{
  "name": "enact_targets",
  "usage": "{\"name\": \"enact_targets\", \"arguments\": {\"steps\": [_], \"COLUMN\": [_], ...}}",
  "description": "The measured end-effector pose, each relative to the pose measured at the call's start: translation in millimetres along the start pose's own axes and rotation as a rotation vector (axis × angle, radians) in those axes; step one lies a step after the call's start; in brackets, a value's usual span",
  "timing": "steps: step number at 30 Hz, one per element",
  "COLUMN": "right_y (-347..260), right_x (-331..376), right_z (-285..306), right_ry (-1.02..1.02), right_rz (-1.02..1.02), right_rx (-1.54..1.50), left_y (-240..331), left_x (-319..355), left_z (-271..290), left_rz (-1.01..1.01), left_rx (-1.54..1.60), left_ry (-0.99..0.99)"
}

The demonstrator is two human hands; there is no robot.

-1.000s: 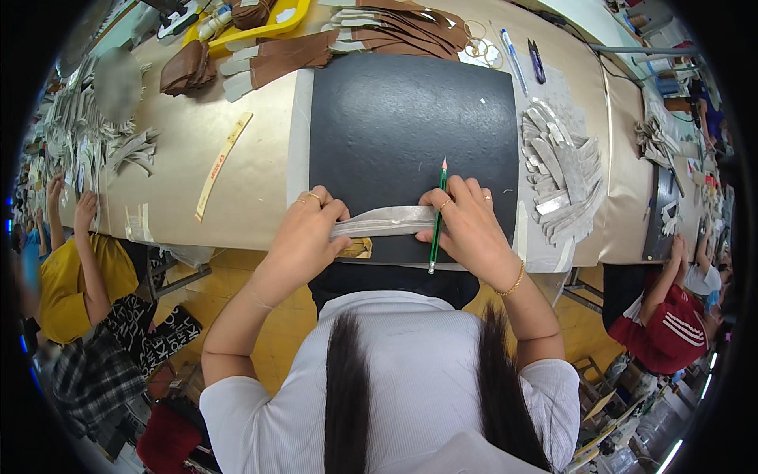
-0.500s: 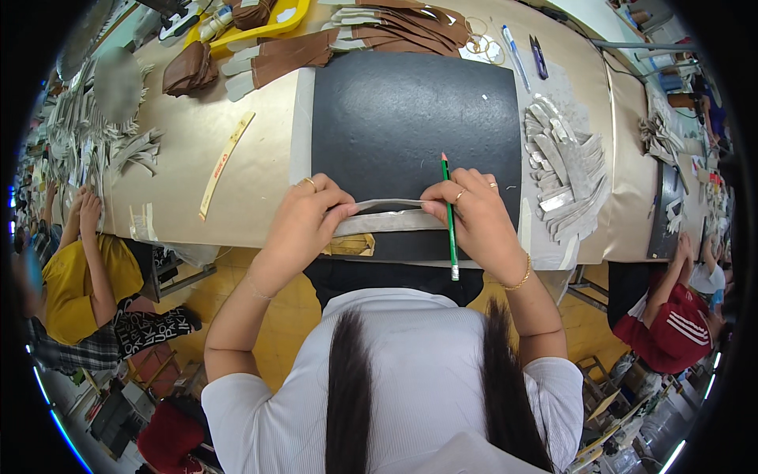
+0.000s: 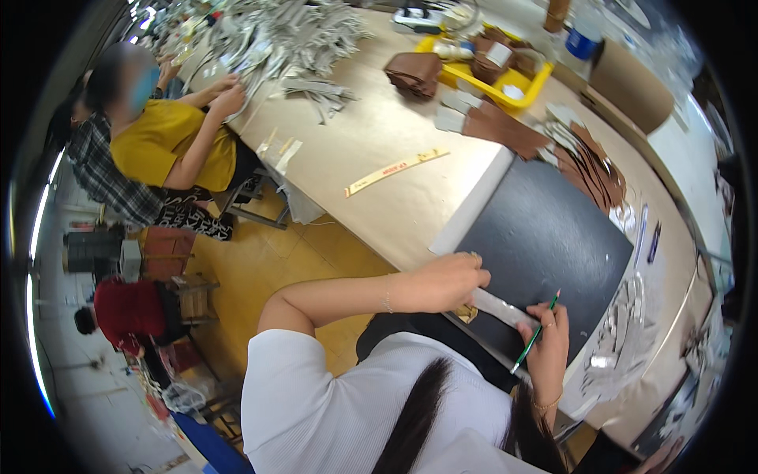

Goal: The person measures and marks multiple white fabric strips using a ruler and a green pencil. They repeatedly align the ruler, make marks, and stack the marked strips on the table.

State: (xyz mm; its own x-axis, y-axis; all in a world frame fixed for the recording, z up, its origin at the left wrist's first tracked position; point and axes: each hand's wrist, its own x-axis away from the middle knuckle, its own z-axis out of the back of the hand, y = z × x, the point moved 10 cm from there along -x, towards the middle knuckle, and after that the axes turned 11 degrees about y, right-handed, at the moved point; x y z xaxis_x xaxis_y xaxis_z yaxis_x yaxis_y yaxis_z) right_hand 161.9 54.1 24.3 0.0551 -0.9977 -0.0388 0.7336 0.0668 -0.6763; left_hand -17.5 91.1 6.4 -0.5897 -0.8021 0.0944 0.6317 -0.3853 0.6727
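A pale grey fabric-like strip (image 3: pixel 502 307) stretches between my hands over the near edge of a black mat (image 3: pixel 553 225). My left hand (image 3: pixel 452 282) is closed at the strip's left end, its fingertips partly hidden behind the hand. At the other end my right hand (image 3: pixel 549 341) pinches the strip between thumb and fingers. That same hand also carries a green pencil (image 3: pixel 535 343), slanted between the fingers. A small yellowish piece (image 3: pixel 467 314) lies under the strip, beside my left hand.
Grey strips (image 3: pixel 620 324) are heaped right of the mat. Brown leather pieces (image 3: pixel 588 162), a yellow tray (image 3: pixel 513 93), a pen (image 3: pixel 642 225) and thread snips (image 3: pixel 654 242) lie beyond it. A yellow ruler (image 3: pixel 395 171) is on the left. A co-worker in yellow (image 3: pixel 170 142) sits farther left.
The view has swung left, so the table appears tilted and my hands sit farther right in the picture. Both hands stay at the strip, and the pencil remains in my right hand.
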Motion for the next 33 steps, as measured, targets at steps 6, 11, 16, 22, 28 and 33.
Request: {"name": "enact_targets", "arguments": {"steps": [6,11,16,22,28,33], "right_y": [-12.4,-15.8,-13.1,-2.0,-22.7,-61.4], "right_x": [-3.1,-3.2,-8.8,-17.1,-22.4,-48.5], "right_z": [-12.1,-8.2,12.3,6.4,-10.1,-29.6], "right_ry": [-0.155,-0.151,-0.022,0.031,0.029,0.026], "right_rz": [0.06,0.101,0.142,0.277,0.387,0.47], "right_rx": [0.15,0.177,0.049,0.316,0.309,0.244], "left_y": [0.8,11.7,29.8,22.4,9.7,6.0], "left_x": [6.0,6.3,-2.7,-14.1,-17.7,-24.2], "left_z": [-6.8,-6.3,13.5,-0.6,-6.6,5.0], "left_rz": [-0.008,-0.097,-0.2,-0.294,-0.325,-0.266], "left_rx": [-0.118,-0.116,-0.149,-0.298,-0.229,-0.159], "left_ry": [-0.027,0.043,0.153,0.402,0.396,0.31]}}
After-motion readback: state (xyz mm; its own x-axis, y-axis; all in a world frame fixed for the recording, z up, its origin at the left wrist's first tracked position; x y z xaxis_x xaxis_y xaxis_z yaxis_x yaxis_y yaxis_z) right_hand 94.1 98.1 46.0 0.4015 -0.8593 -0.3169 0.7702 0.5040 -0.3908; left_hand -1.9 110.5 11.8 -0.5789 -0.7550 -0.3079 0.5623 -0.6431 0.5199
